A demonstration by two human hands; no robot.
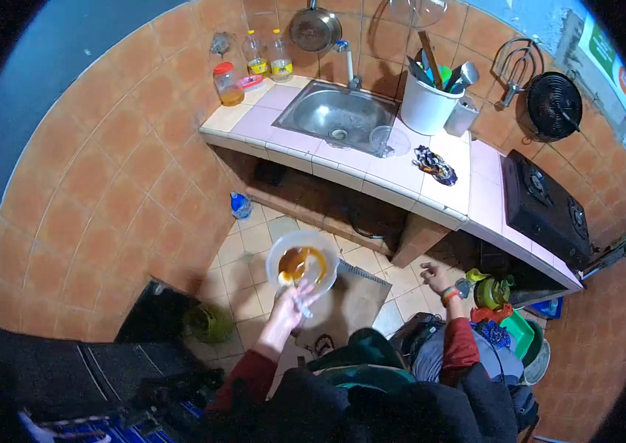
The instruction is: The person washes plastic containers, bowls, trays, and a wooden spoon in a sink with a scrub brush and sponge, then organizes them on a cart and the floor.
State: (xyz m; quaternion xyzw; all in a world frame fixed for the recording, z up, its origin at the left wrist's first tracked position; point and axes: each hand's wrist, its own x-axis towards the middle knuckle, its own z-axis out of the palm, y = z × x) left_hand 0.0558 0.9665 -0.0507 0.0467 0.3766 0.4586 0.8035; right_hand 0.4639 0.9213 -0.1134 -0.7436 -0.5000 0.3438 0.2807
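Observation:
My left hand [292, 304] holds a clear round bowl [272, 255] by its near rim, over the tiled floor. Brown liquid [298, 260] lies in the bowl, with a small pale lump near my fingers. A light-coloured handle or strip shows at the same hand, too blurred to name. On the right, my right hand [435, 278] hangs in front of the counter with its fingers bent and apart, holding nothing. A red and green band [451, 294] is on that wrist.
Beyond the bowl, the counter [328, 159] carries a sink [339, 114], a white utensil bucket [427, 107], a crumpled dark cloth [435, 165], a red-lidded jar [229, 87] and a black stove [545, 203]. Tubs [520, 332] and a green pot [492, 292] stand at the lower right.

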